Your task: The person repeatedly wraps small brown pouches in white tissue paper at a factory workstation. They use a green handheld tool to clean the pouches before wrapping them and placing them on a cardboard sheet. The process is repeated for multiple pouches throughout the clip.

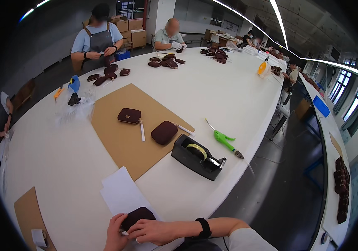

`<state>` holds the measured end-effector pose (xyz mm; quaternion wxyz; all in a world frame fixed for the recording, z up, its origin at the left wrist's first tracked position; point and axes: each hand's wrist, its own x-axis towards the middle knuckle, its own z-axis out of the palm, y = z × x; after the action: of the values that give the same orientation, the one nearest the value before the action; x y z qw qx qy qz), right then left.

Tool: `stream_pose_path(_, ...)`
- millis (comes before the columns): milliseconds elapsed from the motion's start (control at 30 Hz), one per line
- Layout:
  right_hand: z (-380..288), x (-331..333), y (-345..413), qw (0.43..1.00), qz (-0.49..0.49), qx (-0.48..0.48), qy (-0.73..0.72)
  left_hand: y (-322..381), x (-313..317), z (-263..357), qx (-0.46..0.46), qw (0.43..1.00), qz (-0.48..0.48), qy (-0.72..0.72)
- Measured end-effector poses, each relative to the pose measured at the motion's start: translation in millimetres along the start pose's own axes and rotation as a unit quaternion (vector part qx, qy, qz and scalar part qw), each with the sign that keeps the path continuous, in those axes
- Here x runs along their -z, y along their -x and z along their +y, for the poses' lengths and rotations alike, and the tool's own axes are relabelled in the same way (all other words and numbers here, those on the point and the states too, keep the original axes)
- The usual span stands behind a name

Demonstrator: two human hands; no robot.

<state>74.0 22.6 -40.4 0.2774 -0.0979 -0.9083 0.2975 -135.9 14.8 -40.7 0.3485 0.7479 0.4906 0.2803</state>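
A dark maroon zip pouch (139,216) lies over white paper sheets (121,189) at the table's near edge. Its left side is gripped by my left hand (116,232). Across the front of the pouch, my right hand (154,231) has its fingertips meeting those of the left. A small whitish piece (124,233) shows between the fingertips; what it is cannot be made out. Farther in, two similar pouches (129,115) (164,132) with white-wrapped zip pulls rest on a brown cardboard sheet (113,138).
A black tape dispenser (194,160) stands beyond my right hand, near a green air blow gun (224,139). Plastic bags (78,108) and a blue tape dispenser (74,84) lie left. More pouches (166,60) sit before co-workers across the white table (229,91). Cardboard (31,216) lies near left.
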Motion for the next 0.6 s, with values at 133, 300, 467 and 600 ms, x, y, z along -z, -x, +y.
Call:
stream_pose_path(133, -2, 5, -10, 0.999, 0.023, 0.004, -0.033, 13, -2, -24, -0.021, 0.996, 0.079, 0.043)
stream_pose_path(300, 68, 30, -12, 0.946, 0.177, -0.201, 0.183, 42, 6, -29, 0.160, 0.915, 0.182, 0.323)
stream_pose_path(467, 97, 35, -20, 0.903, 0.095, -0.323, 0.268, 61, 46, -54, 0.096, 0.836, 0.517, 0.158)
stream_pose_path(600, 107, 27, -14, 0.905, 0.098, -0.284, 0.300, 44, 51, 8, -0.007, 0.971, 0.212, -0.110)
